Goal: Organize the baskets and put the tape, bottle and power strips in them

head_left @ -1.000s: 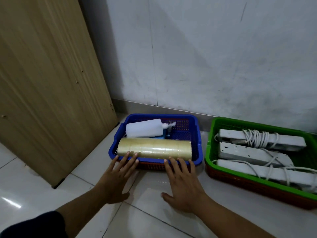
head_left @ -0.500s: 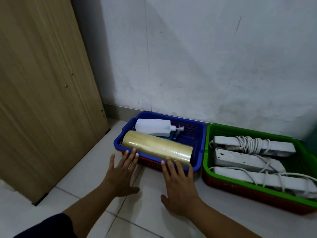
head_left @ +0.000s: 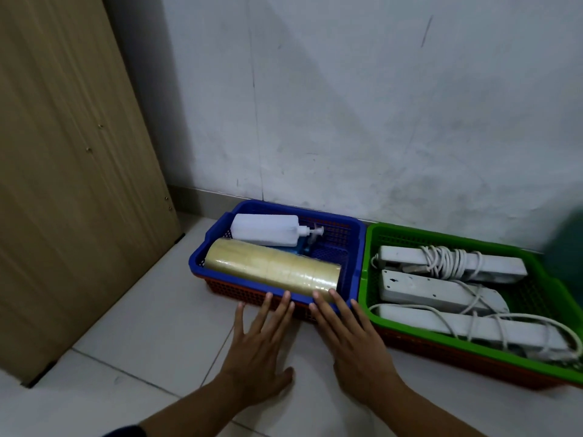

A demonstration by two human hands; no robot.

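Observation:
A blue basket [head_left: 355,244] nested in an orange one stands on the floor by the wall. It holds a long stack of clear tape rolls [head_left: 274,268] and a white pump bottle [head_left: 265,230] lying on its side. A green basket [head_left: 369,279], also nested in an orange one, touches its right side and holds three white power strips [head_left: 422,287] with coiled cords. My left hand [head_left: 260,345] and my right hand [head_left: 350,339] lie flat and open, fingertips against the blue basket's near rim. Neither hand holds anything.
A wooden board [head_left: 63,168] leans upright at the left, close to the blue basket. The grey wall [head_left: 347,105] runs behind both baskets. White floor tiles [head_left: 142,326] spread in front. A dark green thing [head_left: 568,247] shows at the right edge.
The blue basket has slid right and back until it touches the green basket, with both hands against its near rim. My view has shifted too.

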